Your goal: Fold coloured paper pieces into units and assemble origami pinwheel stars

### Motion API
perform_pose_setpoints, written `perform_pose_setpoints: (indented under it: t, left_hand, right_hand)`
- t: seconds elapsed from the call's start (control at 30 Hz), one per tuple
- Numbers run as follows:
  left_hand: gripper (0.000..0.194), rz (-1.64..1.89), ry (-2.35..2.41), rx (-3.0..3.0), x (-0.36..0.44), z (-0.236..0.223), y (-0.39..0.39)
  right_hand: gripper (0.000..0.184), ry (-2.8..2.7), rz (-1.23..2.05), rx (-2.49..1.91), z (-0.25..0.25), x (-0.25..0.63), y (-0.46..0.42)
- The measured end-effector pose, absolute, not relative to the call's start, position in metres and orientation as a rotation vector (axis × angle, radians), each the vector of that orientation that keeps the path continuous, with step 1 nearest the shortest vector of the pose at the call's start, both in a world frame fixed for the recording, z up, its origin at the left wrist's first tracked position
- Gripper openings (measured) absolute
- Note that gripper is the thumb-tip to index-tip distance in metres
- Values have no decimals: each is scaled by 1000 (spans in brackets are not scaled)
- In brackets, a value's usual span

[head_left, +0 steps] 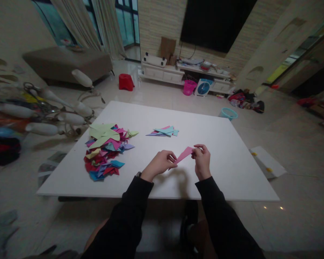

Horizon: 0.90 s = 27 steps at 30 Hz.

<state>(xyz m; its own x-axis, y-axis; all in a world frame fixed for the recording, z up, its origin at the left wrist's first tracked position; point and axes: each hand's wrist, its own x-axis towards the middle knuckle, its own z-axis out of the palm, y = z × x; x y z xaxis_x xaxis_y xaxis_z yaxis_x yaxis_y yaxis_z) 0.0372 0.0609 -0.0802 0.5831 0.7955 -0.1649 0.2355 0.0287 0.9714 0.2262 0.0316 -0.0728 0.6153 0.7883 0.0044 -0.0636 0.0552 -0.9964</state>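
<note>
So you had the pink folded paper [184, 154] up between both hands, just above the white counter [232, 172], near the edge closest to you. Your left hand [163, 161] had the narrow lower-left end pinched in its fingertips, and your right hand [202, 160] was gripping the wider upper-right end, so the piece sat on a slant. Your hands cast a soft shadow underneath.

Farther out, a little stack of flat folded strips [163, 131] in teal, pink and purple lay on the counter, apart from your hands. Off to your left was a messy heap of folded papers [108, 144], with pale green ones on top and red, blue and yellow bits poking out. Past the counter, a red stool [126, 82] and a pink basket [189, 87] stood on the tiled floor [156, 94].
</note>
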Motion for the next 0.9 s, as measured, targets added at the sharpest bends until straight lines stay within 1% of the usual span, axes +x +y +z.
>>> perform_pose_setpoints:
  t: [0.07,0.2,0.3,0.47,0.67,0.9]
  left_hand:
    - [21,578,887,1424,43,-81,62]
    - [28,689,873,1244,52,-75,60]
    - [35,799,848,1115,58,-70,57]
    - [44,917,792,944,68,-67,52]
    - [46,969,762,883,75,-70,54]
    - [48,1000,718,824,75,-69,58]
  right_hand:
    - [23,-627,757,-1344,-72,226,33]
    - [39,-623,826,-1324,-69,220,31]
    - [43,-706,929,-1301,-69,212,27]
    - [38,-749,1046,-1179,-67,198,23]
    - [30,-766,1006,-1138,-65,198,24]
    - [23,-765,935,-1202,-69,203,29]
